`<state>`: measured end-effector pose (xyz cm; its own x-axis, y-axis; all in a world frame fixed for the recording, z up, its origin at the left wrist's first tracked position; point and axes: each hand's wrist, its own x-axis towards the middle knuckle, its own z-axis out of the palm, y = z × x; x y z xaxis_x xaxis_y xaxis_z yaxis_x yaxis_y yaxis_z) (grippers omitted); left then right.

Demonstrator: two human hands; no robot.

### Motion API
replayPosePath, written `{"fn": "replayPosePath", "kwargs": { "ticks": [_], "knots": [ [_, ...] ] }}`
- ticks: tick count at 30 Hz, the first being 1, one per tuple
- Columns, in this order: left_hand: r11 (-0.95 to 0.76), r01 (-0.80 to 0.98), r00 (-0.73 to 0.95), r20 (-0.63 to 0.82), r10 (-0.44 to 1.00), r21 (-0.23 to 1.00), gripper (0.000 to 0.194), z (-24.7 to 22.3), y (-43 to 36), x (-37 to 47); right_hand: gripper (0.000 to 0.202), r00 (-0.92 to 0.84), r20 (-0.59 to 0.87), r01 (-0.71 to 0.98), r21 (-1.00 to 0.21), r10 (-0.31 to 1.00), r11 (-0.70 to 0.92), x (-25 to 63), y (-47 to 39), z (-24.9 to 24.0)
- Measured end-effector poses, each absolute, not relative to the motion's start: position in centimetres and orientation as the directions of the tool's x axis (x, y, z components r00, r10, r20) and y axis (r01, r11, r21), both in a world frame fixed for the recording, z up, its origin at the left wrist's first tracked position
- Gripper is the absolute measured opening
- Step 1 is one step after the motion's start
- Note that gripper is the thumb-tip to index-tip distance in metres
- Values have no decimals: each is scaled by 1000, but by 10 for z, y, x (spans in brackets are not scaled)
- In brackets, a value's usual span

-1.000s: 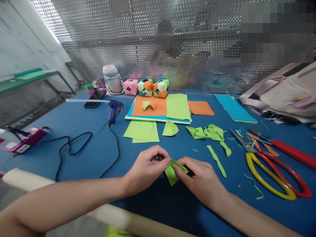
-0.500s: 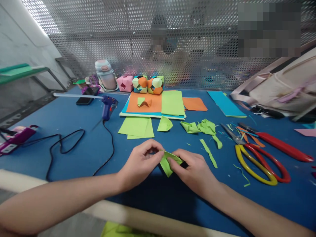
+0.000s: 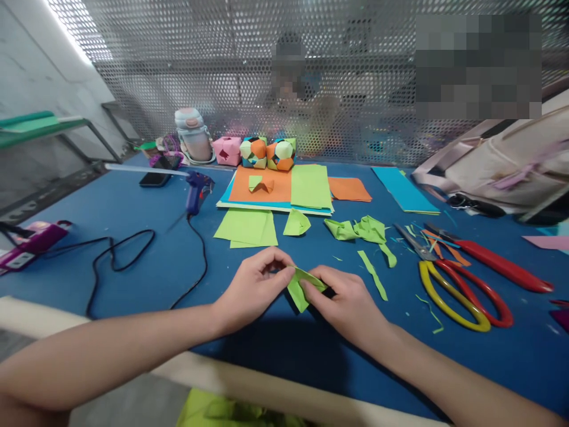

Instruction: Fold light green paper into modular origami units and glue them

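A folded piece of green paper (image 3: 299, 292) is held between both hands above the blue table, near its front edge. My left hand (image 3: 258, 287) pinches the paper's upper left corner between thumb and finger. On the other side, my right hand (image 3: 349, 299) grips it with the thumb on top; the fingers beneath are partly hidden. Beyond the hands lie a small folded green piece (image 3: 296, 223), flat green sheets (image 3: 246, 228) and crumpled green pieces (image 3: 358, 229).
Scissors (image 3: 453, 290) with red and yellow handles lie at the right beside red-handled pliers (image 3: 502, 264). At the left are a blue glue gun (image 3: 194, 193) and its cord. Folded paper cubes (image 3: 254, 152) and a bottle (image 3: 194, 135) stand at the back.
The view has shifted slightly. Both hands keep their hold on the green paper, which looks nearly the same, tilted a little differently.
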<state>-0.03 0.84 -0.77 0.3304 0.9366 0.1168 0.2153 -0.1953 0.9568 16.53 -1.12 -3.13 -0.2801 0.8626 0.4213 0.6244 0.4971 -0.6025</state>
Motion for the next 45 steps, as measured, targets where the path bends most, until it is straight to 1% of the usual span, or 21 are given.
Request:
{"fn": "replayPosePath", "kwargs": {
  "ticks": [5, 9, 14, 17, 20, 23, 26, 27, 29, 30, 34, 39, 42, 45],
  "knots": [
    [-189, 217, 339, 107, 935, 958, 11, -8, 9, -1, 26, -276, 415, 630, -603, 867, 489, 166, -12, -29],
    [-171, 199, 333, 98, 938, 965, 10, -8, 10, -1, 24, -269, 377, 623, -633, 886, 459, 168, -12, -28],
    [-61, 156, 297, 13, 955, 986, 9, -10, 11, 0, 18, -230, 319, 611, -688, 920, 391, 168, -10, -27],
    [-1, 92, 267, -23, 963, 996, 8, -11, 11, 0, 12, -182, 317, 595, -718, 931, 360, 167, -10, -25],
    [15, 56, 269, -29, 963, 998, 9, -11, 10, 1, 14, -155, 332, 575, -735, 930, 358, 168, -10, -23],
    [16, 40, 305, -28, 952, 999, 12, -11, 9, 2, 19, -156, 338, 571, -736, 928, 365, 169, -9, -23],
    [30, 57, 327, -47, 944, 998, 9, -10, 9, 3, 21, -175, 326, 582, -727, 929, 365, 170, -8, -24],
    [28, 76, 330, -52, 942, 997, 11, -10, 9, 4, 20, -182, 323, 585, -724, 929, 366, 171, -8, -24],
    [3, 133, 351, -50, 935, 991, 23, -10, 11, 3, 20, -203, 320, 589, -715, 925, 377, 171, -8, -25],
    [-23, 164, 369, -39, 929, 986, 26, -10, 11, 3, 20, -216, 320, 590, -710, 922, 385, 170, -8, -25],
    [-149, 276, 409, 24, 912, 950, 19, -10, 14, 0, 20, -268, 313, 582, -701, 911, 412, 169, -8, -25],
    [-234, 317, 384, 101, 918, 919, 16, -10, 13, 0, 20, -260, 316, 562, -719, 912, 409, 169, -10, -23],
    [-254, 324, 397, 113, 911, 911, 16, -9, 12, 0, 24, -276, 358, 554, -699, 892, 452, 170, -11, -22],
    [-239, 318, 402, 98, 910, 918, 14, -8, 12, -1, 24, -302, 386, 559, -669, 872, 490, 170, -12, -21]
  ]
}}
